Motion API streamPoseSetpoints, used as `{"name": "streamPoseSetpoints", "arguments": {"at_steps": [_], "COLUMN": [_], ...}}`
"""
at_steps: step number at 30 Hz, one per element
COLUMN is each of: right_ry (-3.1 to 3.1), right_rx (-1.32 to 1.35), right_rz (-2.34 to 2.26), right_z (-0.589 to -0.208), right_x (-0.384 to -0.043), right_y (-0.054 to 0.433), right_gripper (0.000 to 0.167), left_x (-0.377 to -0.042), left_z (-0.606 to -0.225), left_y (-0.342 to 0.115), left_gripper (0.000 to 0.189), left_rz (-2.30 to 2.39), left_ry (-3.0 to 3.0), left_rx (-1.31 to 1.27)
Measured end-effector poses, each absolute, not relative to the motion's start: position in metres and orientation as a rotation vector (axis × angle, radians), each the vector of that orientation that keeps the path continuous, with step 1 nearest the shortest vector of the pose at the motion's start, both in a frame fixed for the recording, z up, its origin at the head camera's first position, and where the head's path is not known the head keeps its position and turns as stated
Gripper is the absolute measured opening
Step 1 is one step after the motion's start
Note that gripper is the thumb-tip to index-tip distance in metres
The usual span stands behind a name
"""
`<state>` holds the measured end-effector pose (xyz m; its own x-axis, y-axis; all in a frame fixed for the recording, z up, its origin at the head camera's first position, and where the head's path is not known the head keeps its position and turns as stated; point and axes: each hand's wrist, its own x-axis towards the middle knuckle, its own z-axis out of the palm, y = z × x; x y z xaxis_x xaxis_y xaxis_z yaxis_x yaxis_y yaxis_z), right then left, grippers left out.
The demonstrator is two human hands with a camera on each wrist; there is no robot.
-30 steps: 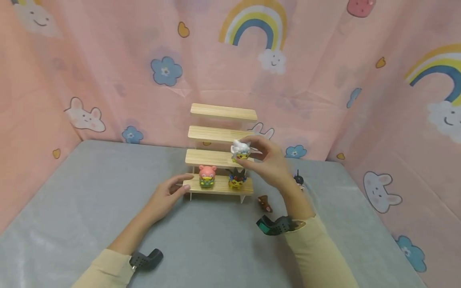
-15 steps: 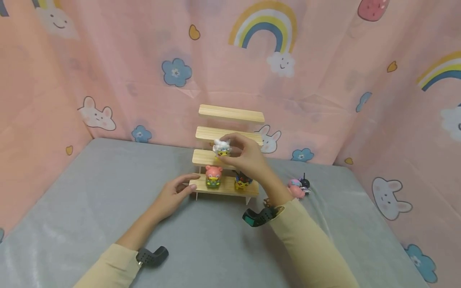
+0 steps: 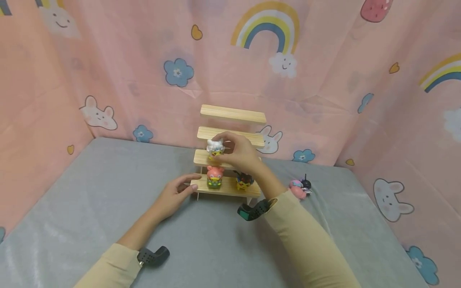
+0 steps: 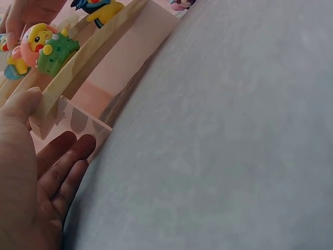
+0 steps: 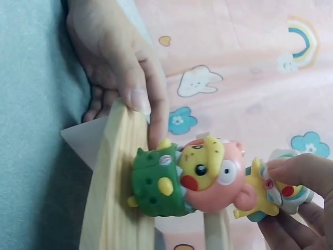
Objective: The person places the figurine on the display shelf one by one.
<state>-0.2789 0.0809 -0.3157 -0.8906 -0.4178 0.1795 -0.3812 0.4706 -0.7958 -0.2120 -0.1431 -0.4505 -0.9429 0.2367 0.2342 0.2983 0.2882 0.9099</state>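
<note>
My right hand (image 3: 240, 154) pinches a small yellow figurine with a white hood (image 3: 215, 148) between thumb and fingers. It is at the left end of the second step of a wooden tiered display stand (image 3: 233, 113). In the right wrist view the figurine's feet (image 5: 255, 214) show beyond the pink head; whether they touch the step, I cannot tell. My left hand (image 3: 175, 196) grips the bottom step's left end, thumb in front and index finger behind. On that step stand a pink-hooded figurine in green (image 5: 161, 182) and a dark-hooded yellow figurine (image 3: 244, 181), partly behind my right wrist.
A pink figurine (image 3: 297, 191) and a black-headed figurine (image 3: 306, 184) lie on the grey cloth (image 3: 201, 248) right of the stand. A pink printed curtain (image 3: 144, 48) hangs behind and at both sides. Clear side supports (image 4: 86, 125) hold the steps.
My right hand has carried the white-hooded figurine leftward along the second step to its left end. My left hand keeps its grip on the stand. The brown figurine is now hidden behind my right arm.
</note>
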Motion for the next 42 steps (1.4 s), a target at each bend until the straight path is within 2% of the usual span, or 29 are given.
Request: {"name": "streamPoseSetpoints", "arguments": {"at_steps": [16, 25, 36, 42], "right_ry": [2.716, 2.776, 2.862, 2.898], "right_rx": [-0.766, -0.774, -0.902, -0.829], "right_rz": [-1.26, -1.28, -1.483, -1.503], "right_z": [-0.318, -0.311, -0.294, -0.298], "right_x": [-0.275, -0.268, -0.241, -0.226], "right_y": [0.084, 0.095, 0.134, 0.155], "right_gripper": [0.047, 0.059, 0.045, 0.035], "left_x": [-0.211, -0.211, -0.212, -0.21], "left_z": [-0.449, -0.448, -0.448, -0.448], "left_y": [-0.141, -0.141, -0.141, -0.141], "left_gripper": [0.035, 0.035, 0.035, 0.036], "left_rz": [-1.741, -1.752, -1.741, -1.74], "left_ry": [-2.497, -2.493, -2.492, -2.496], "left_rx": [-0.496, -0.497, -0.497, -0.495]}}
